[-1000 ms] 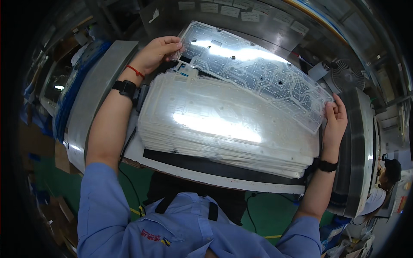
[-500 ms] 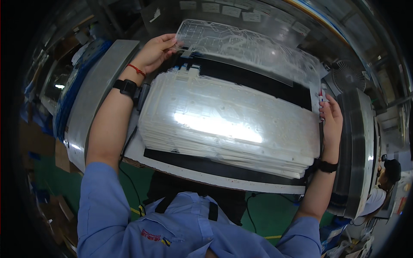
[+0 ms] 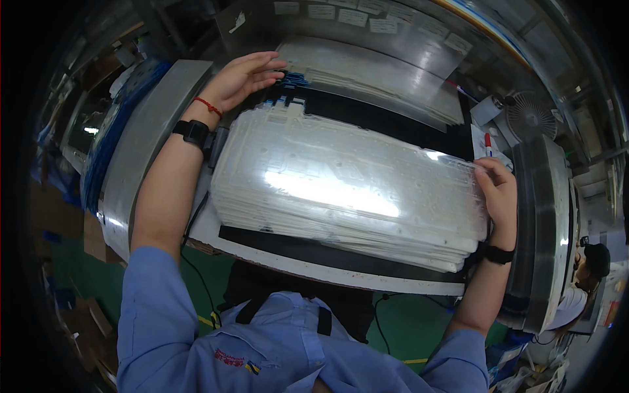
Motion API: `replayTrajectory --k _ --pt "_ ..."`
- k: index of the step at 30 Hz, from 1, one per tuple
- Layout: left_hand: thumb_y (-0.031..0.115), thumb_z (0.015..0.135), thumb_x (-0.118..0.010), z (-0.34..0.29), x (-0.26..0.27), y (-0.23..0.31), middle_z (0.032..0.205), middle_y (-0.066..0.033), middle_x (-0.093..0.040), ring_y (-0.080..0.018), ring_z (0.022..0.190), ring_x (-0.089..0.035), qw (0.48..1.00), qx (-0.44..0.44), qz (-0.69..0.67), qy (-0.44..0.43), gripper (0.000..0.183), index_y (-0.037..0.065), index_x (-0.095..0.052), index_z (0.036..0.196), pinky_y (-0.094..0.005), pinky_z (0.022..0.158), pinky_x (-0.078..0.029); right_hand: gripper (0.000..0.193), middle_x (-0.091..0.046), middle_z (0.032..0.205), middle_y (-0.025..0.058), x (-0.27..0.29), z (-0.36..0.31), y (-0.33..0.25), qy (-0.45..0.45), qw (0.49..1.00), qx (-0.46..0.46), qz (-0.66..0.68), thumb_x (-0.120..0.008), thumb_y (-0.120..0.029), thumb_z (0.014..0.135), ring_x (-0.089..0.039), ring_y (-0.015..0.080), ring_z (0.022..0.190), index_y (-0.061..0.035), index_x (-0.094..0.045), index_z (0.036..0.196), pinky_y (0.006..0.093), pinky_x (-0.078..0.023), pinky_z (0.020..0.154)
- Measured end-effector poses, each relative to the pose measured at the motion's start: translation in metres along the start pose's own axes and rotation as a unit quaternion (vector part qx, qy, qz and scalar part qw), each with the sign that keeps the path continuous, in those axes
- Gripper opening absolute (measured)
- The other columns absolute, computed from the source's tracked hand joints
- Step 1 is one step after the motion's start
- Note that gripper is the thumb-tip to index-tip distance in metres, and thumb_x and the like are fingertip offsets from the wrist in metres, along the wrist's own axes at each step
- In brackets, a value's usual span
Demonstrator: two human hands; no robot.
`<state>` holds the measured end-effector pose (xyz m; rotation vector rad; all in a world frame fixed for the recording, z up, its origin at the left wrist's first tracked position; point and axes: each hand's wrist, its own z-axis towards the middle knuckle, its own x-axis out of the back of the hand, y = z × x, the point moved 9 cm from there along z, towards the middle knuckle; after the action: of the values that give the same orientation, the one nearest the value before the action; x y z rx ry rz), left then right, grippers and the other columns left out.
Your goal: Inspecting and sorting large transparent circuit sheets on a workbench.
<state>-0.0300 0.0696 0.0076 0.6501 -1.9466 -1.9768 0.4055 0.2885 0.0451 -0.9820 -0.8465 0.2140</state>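
Desktop fan [image 3: 531,116] (grey), red-capped marker [image 3: 488,142], green floor [image 3: 416,327]

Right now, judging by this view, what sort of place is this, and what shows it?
Probably a factory workshop: a front stack of thin sheets on the bench, a rear stack beyond it, and a green floor with a yellow line.

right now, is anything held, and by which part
The left hand looks empty; the right hand touches the far right corner of the front sheet stack, its grip unclear.
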Motion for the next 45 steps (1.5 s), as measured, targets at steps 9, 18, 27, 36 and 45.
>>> replayTrajectory --k 9,18,27,36,45 --pt "0.031 0.100 -0.042 -0.006 -0.021 0.000 0.089 -0.0041 -0.064 -0.0054 0.068 -0.056 0.993 0.017 -0.009 -0.114 0.036 0.000 -0.057 0.112 -0.0176 0.063 -0.048 0.012 -0.059 0.088 -0.0003 0.025 -0.001 0.015 0.122 0.989 -0.015 0.079 -0.062 -0.010 0.089 -0.052 0.0078 0.083 -0.0003 -0.062 0.096 0.0204 -0.039 0.077" --pt "0.021 0.093 -0.057 -0.009 -0.030 0.005 0.081 0.0016 -0.064 -0.0006 0.055 -0.046 0.987 -0.018 0.114 -0.114 0.015 0.006 -0.060 0.095 -0.0143 0.049 -0.036 0.018 -0.059 0.086 -0.0011 0.031 0.000 0.018 0.173 0.981 -0.035 0.084 -0.061 -0.011 0.090 -0.050 0.0052 0.077 0.0005 -0.062 0.103 0.0186 -0.039 0.071" --pt "0.022 0.094 -0.056 0.001 -0.004 0.003 0.081 0.0024 -0.064 0.0008 0.056 -0.046 1.000 -0.021 0.019 -0.010 0.019 0.006 -0.060 0.103 -0.0130 0.049 -0.035 0.017 -0.051 0.073 -0.0060 0.028 0.001 0.034 0.144 0.971 -0.073 0.175 -0.056 -0.018 0.094 -0.042 0.0031 0.064 -0.0029 -0.062 0.096 0.0187 -0.032 0.058" --pt "0.024 0.096 -0.051 -0.001 -0.002 0.015 0.067 0.0067 -0.051 -0.0009 0.053 -0.041 0.997 -0.061 -0.003 -0.055 0.019 0.007 -0.060 0.100 -0.0138 0.049 -0.033 0.021 -0.052 0.070 -0.0029 0.034 -0.002 0.027 0.173 0.966 -0.050 0.188 -0.054 -0.021 0.095 -0.042 0.0041 0.060 -0.0003 -0.060 0.097 0.0196 -0.035 0.056" --pt "0.026 0.097 -0.049 -0.004 -0.005 0.016 0.083 -0.0004 -0.063 -0.0048 0.065 -0.052 0.998 -0.055 -0.043 0.004 0.023 0.007 -0.058 0.105 -0.0166 0.060 -0.043 0.019 -0.058 0.078 0.0007 0.041 -0.003 0.030 0.196 0.947 -0.045 0.251 -0.055 -0.015 0.095 -0.051 0.0042 0.069 0.0016 -0.057 0.103 0.0159 -0.038 0.062"
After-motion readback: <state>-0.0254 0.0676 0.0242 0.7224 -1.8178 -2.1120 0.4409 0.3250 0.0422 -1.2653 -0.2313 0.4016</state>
